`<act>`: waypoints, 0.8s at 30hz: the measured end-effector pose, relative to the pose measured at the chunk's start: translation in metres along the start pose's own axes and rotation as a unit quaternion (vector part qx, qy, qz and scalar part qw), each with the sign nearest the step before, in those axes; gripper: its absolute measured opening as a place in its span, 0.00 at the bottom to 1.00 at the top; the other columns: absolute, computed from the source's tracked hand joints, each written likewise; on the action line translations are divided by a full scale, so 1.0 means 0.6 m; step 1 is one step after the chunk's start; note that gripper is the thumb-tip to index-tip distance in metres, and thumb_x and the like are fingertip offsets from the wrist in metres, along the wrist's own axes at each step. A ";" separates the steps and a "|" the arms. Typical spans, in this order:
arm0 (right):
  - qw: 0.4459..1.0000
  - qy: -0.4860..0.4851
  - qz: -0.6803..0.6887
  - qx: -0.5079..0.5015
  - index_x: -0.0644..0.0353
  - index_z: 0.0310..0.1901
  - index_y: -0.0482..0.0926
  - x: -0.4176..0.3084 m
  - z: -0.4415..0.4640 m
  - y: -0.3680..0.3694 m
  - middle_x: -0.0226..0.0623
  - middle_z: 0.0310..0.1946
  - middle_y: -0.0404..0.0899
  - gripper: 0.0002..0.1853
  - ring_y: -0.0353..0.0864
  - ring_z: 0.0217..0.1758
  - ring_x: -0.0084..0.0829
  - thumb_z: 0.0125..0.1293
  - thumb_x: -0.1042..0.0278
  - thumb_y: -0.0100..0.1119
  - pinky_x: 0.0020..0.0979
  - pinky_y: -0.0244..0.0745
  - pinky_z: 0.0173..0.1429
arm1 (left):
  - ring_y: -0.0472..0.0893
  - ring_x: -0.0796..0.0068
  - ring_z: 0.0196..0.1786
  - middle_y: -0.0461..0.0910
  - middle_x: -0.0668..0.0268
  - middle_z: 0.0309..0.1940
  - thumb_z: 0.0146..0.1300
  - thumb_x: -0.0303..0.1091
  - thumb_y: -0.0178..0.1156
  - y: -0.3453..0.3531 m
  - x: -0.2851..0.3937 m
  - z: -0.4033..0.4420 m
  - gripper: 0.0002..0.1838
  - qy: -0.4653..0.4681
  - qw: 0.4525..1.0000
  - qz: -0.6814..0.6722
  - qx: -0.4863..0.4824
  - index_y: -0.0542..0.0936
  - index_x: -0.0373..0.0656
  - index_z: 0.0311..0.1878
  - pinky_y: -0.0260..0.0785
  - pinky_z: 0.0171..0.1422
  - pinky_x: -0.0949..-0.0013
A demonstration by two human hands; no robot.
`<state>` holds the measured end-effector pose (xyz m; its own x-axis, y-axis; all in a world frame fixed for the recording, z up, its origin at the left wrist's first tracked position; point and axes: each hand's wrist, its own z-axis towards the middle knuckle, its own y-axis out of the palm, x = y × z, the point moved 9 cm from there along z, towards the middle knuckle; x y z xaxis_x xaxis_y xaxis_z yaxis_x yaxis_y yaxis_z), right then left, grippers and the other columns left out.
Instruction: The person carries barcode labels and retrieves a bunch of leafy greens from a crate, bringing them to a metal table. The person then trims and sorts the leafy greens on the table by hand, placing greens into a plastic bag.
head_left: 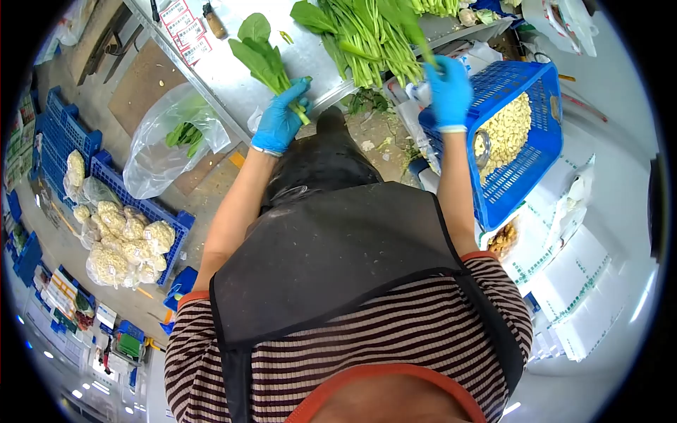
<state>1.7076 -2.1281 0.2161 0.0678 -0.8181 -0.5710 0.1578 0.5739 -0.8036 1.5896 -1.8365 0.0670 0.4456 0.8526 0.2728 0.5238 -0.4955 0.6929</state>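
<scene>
My left hand (pixel 282 116), in a blue glove, is closed around leafy greens (pixel 261 53) with broad leaves and pale green stems. The leaves point away from me over the metal table (pixel 247 106), and the cut ends stick out below my fingers. My right hand (pixel 449 92), also gloved in blue, is closed on a green stalk (pixel 416 32); its upper part is smeared by motion. That stalk hangs over the right side of a pile of leafy greens (pixel 367 46) on the table. A small yellow-green scrap (pixel 285 37) lies between the held bunch and the pile.
Beside my right arm stands a blue crate (pixel 518 190) with pale peeled pieces (pixel 509 130) and a round metal dish (pixel 482 148). Printed labels (pixel 185 32) and a wooden-handled tool (pixel 214 21) lie at the table's left. A clear plastic bag (pixel 151 158) holds some greens.
</scene>
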 end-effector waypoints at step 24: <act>0.992 0.067 -0.052 -0.093 0.59 0.32 0.82 -0.011 0.090 0.216 0.49 0.31 0.82 0.25 0.80 0.35 0.50 0.52 0.41 0.67 0.45 0.74 0.40 | 0.74 0.80 0.29 0.80 0.64 0.37 0.65 0.32 0.60 0.053 -0.019 0.004 0.15 -0.023 0.998 0.058 -0.017 0.79 0.39 0.54 0.73 0.41 0.71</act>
<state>1.7809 -2.0501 0.1247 -0.0733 -0.8683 -0.4906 -0.0291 0.4936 -0.8692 1.6031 -1.8625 0.0843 0.5352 0.7813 0.3212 0.4427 -0.5833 0.6810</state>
